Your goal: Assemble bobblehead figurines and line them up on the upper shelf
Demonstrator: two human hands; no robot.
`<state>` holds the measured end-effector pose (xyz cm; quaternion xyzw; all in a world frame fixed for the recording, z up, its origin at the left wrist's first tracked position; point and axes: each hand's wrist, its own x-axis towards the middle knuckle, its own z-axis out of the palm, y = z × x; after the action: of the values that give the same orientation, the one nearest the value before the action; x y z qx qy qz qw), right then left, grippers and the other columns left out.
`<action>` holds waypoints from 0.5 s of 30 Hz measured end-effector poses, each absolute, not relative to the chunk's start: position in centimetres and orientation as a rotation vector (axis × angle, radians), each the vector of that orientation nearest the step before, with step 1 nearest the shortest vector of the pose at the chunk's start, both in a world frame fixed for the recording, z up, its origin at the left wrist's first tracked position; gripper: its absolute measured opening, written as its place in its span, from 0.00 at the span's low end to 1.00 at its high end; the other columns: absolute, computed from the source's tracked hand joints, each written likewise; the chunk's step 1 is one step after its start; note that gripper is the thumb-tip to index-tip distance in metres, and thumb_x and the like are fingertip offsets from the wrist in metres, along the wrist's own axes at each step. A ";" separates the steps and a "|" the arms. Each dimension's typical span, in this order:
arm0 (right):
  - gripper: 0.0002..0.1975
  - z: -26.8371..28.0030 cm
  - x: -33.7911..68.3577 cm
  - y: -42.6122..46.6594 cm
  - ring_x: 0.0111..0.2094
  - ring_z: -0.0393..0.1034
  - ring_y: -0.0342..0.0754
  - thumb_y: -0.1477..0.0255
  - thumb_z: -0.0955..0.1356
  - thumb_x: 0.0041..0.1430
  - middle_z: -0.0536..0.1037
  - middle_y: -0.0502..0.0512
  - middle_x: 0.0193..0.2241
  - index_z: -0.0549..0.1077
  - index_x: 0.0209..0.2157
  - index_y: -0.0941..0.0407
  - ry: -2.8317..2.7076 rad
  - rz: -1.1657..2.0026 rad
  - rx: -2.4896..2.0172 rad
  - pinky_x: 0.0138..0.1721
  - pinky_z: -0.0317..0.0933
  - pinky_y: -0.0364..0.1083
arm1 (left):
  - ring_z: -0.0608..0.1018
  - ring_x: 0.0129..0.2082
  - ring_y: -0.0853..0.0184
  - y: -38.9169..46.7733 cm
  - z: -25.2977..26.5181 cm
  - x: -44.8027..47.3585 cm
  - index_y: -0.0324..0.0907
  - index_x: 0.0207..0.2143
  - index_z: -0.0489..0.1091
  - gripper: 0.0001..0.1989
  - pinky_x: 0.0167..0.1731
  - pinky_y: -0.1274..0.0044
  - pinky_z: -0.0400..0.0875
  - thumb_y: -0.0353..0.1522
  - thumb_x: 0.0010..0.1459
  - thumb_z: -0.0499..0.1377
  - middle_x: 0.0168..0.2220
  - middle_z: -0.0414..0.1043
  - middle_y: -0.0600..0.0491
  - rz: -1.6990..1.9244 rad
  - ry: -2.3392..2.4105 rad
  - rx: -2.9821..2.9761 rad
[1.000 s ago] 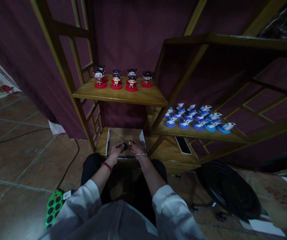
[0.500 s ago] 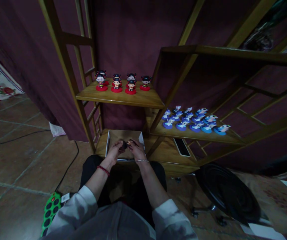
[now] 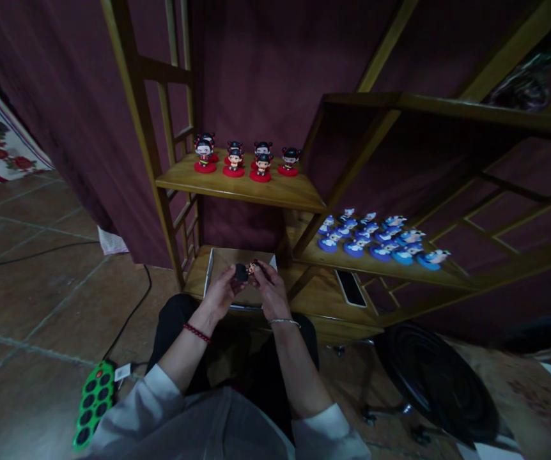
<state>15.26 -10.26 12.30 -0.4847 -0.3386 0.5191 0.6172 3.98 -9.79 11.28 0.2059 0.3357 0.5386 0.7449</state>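
Both hands meet above a shallow cardboard box (image 3: 220,258) on the lowest shelf. My left hand (image 3: 218,296) is closed on a round black base (image 3: 241,273), gripping its left edge. Just to the right, my right hand (image 3: 271,291) is closed around a small figurine (image 3: 252,268), dark with orange-tan parts. Figurine and base are side by side; whether they touch I cannot tell. My fingers hide part of the figurine.
Several black-haired figurines on red bases (image 3: 234,163) stand on the wooden shelf (image 3: 256,190) above. Blue-and-white figurines (image 3: 356,245) fill the shelf at right. A phone (image 3: 350,287) lies on the lowest shelf. A black round stool (image 3: 436,377) and a green power strip (image 3: 94,401) flank me.
My view has shifted slightly, moving the shelves a little right in the picture. Between my hands, the black base is turned more toward me and shows more fully.
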 end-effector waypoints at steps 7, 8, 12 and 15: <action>0.17 13.5 15.3 -11.1 0.35 0.70 0.44 0.64 0.71 0.44 0.76 0.51 0.35 0.72 0.38 0.53 -0.825 1.163 -1.016 0.38 0.64 0.44 | 0.74 0.28 0.72 -11.1 13.3 4.0 0.38 0.36 0.71 0.11 0.30 0.80 0.67 0.34 0.52 0.59 0.34 0.74 0.50 1.203 0.593 0.425; 0.17 13.7 15.4 -11.2 0.36 0.70 0.44 0.64 0.70 0.45 0.76 0.51 0.36 0.72 0.38 0.53 -0.847 1.155 -1.004 0.39 0.64 0.45 | 0.74 0.29 0.72 -11.2 13.5 4.0 0.38 0.37 0.71 0.11 0.30 0.80 0.67 0.34 0.52 0.59 0.34 0.74 0.50 1.202 0.576 0.418; 0.15 14.9 15.8 -11.5 0.37 0.69 0.43 0.66 0.70 0.47 0.75 0.49 0.36 0.72 0.39 0.52 -0.928 1.130 -0.956 0.42 0.63 0.45 | 0.75 0.30 0.72 -11.7 14.7 4.1 0.38 0.38 0.71 0.11 0.31 0.81 0.67 0.33 0.53 0.59 0.36 0.74 0.50 1.206 0.525 0.399; 0.15 16.0 16.0 -11.9 0.38 0.69 0.43 0.66 0.69 0.48 0.75 0.49 0.36 0.71 0.40 0.52 -0.993 1.112 -0.950 0.43 0.63 0.46 | 0.75 0.30 0.72 -11.9 15.7 4.1 0.38 0.38 0.71 0.11 0.31 0.81 0.68 0.33 0.52 0.59 0.36 0.74 0.50 1.222 0.512 0.397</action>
<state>16.01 -11.87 15.98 -0.4157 -0.4342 0.4863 0.6343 4.07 -11.92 15.67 0.1831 0.2359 0.5636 0.7702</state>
